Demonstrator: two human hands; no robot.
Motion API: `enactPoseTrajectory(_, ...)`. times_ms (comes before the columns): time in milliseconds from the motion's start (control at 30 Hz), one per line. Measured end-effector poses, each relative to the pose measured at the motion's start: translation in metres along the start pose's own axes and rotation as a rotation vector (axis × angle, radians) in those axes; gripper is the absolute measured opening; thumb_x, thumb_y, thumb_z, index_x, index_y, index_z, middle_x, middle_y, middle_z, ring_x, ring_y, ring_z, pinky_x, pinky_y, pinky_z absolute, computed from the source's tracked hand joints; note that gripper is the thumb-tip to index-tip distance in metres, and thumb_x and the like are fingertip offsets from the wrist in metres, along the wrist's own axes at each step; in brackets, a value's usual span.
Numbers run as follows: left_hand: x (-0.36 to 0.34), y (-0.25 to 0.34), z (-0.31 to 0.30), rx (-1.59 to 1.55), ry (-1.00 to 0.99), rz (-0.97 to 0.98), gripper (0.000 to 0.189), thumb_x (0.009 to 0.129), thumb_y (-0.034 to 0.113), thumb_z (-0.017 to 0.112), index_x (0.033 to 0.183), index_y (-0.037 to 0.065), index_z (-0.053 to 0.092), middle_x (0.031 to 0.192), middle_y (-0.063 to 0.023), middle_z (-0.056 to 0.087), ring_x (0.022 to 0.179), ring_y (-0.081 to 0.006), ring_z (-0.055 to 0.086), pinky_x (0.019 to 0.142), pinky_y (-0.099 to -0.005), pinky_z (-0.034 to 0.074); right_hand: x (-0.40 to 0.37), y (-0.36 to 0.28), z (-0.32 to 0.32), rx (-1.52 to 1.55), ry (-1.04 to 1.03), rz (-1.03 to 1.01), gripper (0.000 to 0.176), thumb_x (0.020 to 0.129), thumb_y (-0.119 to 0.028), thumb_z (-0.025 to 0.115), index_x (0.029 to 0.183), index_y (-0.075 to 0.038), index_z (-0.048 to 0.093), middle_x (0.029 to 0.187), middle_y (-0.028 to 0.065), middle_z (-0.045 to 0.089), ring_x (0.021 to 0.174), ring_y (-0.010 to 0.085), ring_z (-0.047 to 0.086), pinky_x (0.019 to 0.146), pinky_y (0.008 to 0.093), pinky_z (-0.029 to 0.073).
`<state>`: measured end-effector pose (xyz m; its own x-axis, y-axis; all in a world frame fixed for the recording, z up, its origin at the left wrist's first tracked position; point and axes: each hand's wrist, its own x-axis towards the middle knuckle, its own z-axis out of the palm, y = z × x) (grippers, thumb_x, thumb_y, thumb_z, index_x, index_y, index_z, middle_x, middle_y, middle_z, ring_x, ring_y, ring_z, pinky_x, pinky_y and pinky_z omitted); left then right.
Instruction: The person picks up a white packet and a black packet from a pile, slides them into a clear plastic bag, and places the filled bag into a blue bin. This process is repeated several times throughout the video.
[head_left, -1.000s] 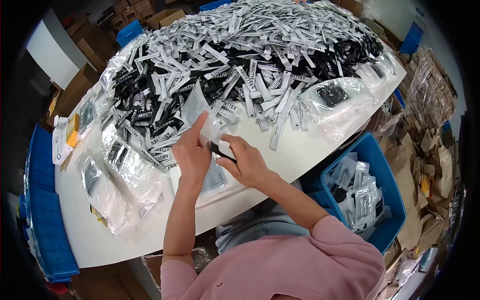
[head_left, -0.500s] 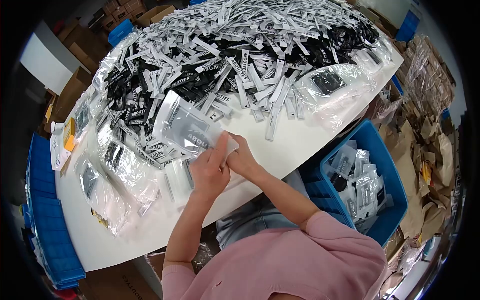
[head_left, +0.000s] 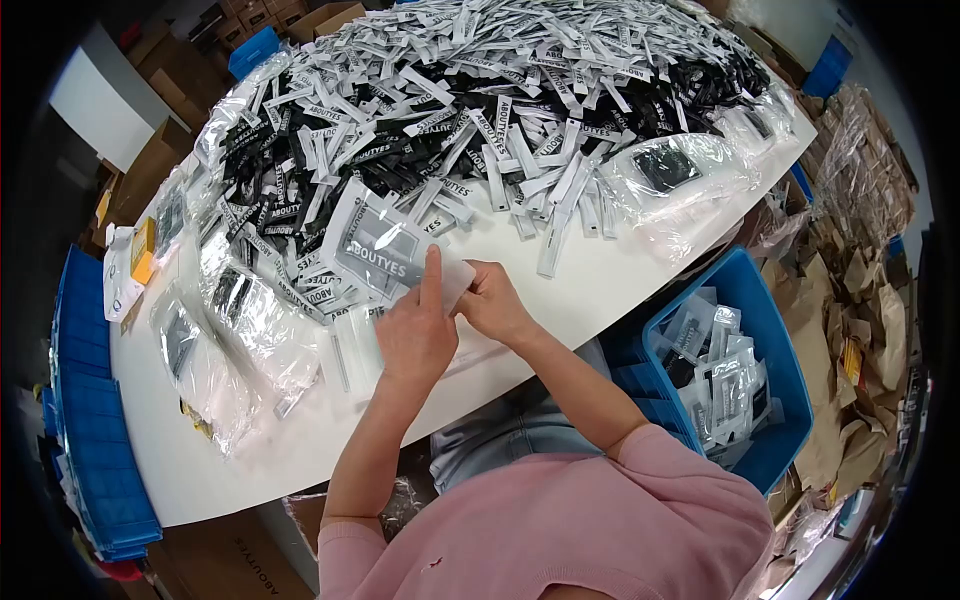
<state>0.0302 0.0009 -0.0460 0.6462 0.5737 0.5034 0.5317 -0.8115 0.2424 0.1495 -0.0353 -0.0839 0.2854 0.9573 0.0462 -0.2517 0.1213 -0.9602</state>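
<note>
A translucent resealable pouch [head_left: 372, 240] with a grey panel lettered "ABOUTYES" is held tilted over the near part of the table. My left hand [head_left: 415, 335] grips its lower side, with the index finger stretched out across the pouch's face. At the pouch's near right end, my right hand [head_left: 493, 300] pinches the corner between thumb and fingers. Just beyond lies a heap of slim white sachets [head_left: 500, 120] and black sachets [head_left: 280, 170]. Beside my left wrist, a stack of flat clear pouches [head_left: 352, 345] rests on the table.
A blue bin [head_left: 795, 400] at my right contains several filled pouches [head_left: 725, 385]. Clear plastic bags [head_left: 265, 340] lie on the white table [head_left: 230, 490] at left; another bag [head_left: 675, 190] is at right. Blue crates [head_left: 100, 430] flank the left edge. Brown paper [head_left: 850, 330] is piled at far right.
My left index finger has straightened and now points up across the pouch. The pouch has turned slightly, its lettering facing me more. The camera view has shifted a little.
</note>
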Motion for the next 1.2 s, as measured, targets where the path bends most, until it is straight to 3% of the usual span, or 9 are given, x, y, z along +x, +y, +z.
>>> enactPoseTrajectory(200, 0.006, -0.002, -0.042, -0.586, -0.328, -0.152, 0.068, 0.069, 0.009, 0.064, 0.131, 0.005, 0.039, 0.067, -0.0058, 0.056, 0.051, -0.0171, 0.053, 0.048, -0.0302, 0.043, -0.005, -0.003, -0.009, -0.213, 0.067, -0.250, 0.013, 0.075, 0.000, 0.053, 0.084, 0.003, 0.061, 0.074, 0.0047, 0.063, 0.065, 0.0073, 0.055, 0.058, 0.0247, 0.046)
enactPoseTrajectory(300, 0.024, -0.023, -0.053, -0.653, 0.086, -0.398, 0.070, 0.071, 0.011, 0.067, 0.133, 0.004, 0.035, 0.092, -0.0060, 0.057, 0.080, -0.0128, 0.054, 0.069, -0.0268, 0.044, -0.010, -0.017, -0.010, -0.158, 0.015, -0.101, 0.009, 0.079, -0.002, 0.057, 0.085, 0.001, 0.062, 0.078, 0.0011, 0.062, 0.068, 0.0078, 0.055, 0.060, 0.0230, 0.045)
enactPoseTrajectory(367, 0.024, -0.035, -0.042, -0.610, 0.188, -0.425, 0.076, 0.072, 0.013, 0.068, 0.136, 0.003, 0.028, 0.105, -0.0076, 0.053, 0.098, -0.0155, 0.049, 0.081, -0.0293, 0.041, -0.013, -0.028, -0.007, -0.237, 0.063, -0.366, 0.009, 0.076, -0.003, 0.060, 0.084, 0.001, 0.062, 0.073, 0.0031, 0.060, 0.065, 0.0105, 0.056, 0.058, 0.0243, 0.044)
enactPoseTrajectory(467, 0.015, -0.034, -0.023, -1.305, 0.311, -1.056, 0.068, 0.075, 0.017, 0.070, 0.130, -0.001, 0.033, 0.118, -0.0096, 0.050, 0.109, -0.0223, 0.047, 0.087, -0.0375, 0.039, -0.013, -0.028, -0.005, -0.490, 0.126, -0.677, 0.010, 0.074, -0.003, 0.062, 0.083, 0.001, 0.061, 0.069, 0.0058, 0.058, 0.061, 0.0141, 0.056, 0.055, 0.0256, 0.043)
enactPoseTrajectory(567, -0.004, -0.026, 0.001, -2.013, 0.109, -0.996, 0.038, 0.083, 0.020, 0.061, 0.116, 0.004, 0.047, 0.111, -0.0104, 0.054, 0.105, -0.0241, 0.052, 0.090, -0.0446, 0.042, -0.011, -0.022, -0.007, -0.631, 0.108, -0.842, 0.010, 0.072, -0.004, 0.063, 0.081, 0.001, 0.061, 0.069, 0.0074, 0.058, 0.059, 0.0163, 0.056, 0.053, 0.0262, 0.043)
enactPoseTrajectory(800, -0.005, 0.015, 0.022, -2.332, 0.221, -0.924, 0.032, 0.079, 0.006, 0.062, 0.109, 0.005, 0.053, 0.104, -0.0048, 0.060, 0.098, -0.0178, 0.056, 0.088, -0.0333, 0.044, -0.034, -0.019, -0.021, -0.488, 0.159, -0.516, 0.010, 0.074, -0.004, 0.062, 0.082, 0.000, 0.061, 0.077, 0.0051, 0.062, 0.065, 0.0102, 0.057, 0.057, 0.0252, 0.046)
enactPoseTrajectory(967, -0.008, 0.034, 0.033, -2.226, 0.361, -0.959, 0.034, 0.076, -0.001, 0.063, 0.108, 0.005, 0.054, 0.102, -0.0042, 0.061, 0.093, -0.0162, 0.058, 0.085, -0.0310, 0.047, -0.044, -0.015, -0.032, 0.204, 0.108, -0.198, 0.022, 0.076, -0.001, 0.061, 0.097, -0.001, 0.060, 0.084, 0.0018, 0.062, 0.075, 0.0107, 0.059, 0.069, 0.0248, 0.049)
enactPoseTrajectory(1033, -0.007, 0.041, 0.024, -1.871, 0.303, -0.678, 0.035, 0.073, -0.006, 0.063, 0.105, 0.004, 0.055, 0.097, -0.0049, 0.061, 0.086, -0.0154, 0.060, 0.079, -0.0288, 0.049, -0.051, -0.024, -0.034, 0.239, 0.136, -0.165, 0.023, 0.075, -0.001, 0.062, 0.098, 0.000, 0.061, 0.086, 0.0028, 0.063, 0.076, 0.0110, 0.059, 0.070, 0.0252, 0.049)
enactPoseTrajectory(1200, -0.006, 0.053, 0.022, -1.953, 0.237, -0.821, 0.032, 0.072, -0.008, 0.063, 0.100, 0.004, 0.057, 0.095, -0.0057, 0.061, 0.082, -0.0155, 0.061, 0.076, -0.0282, 0.050, -0.054, -0.016, -0.047, 0.049, 0.078, -0.213, 0.026, 0.073, -0.002, 0.065, 0.099, 0.000, 0.061, 0.089, 0.0049, 0.063, 0.077, 0.0120, 0.059, 0.070, 0.0260, 0.049)
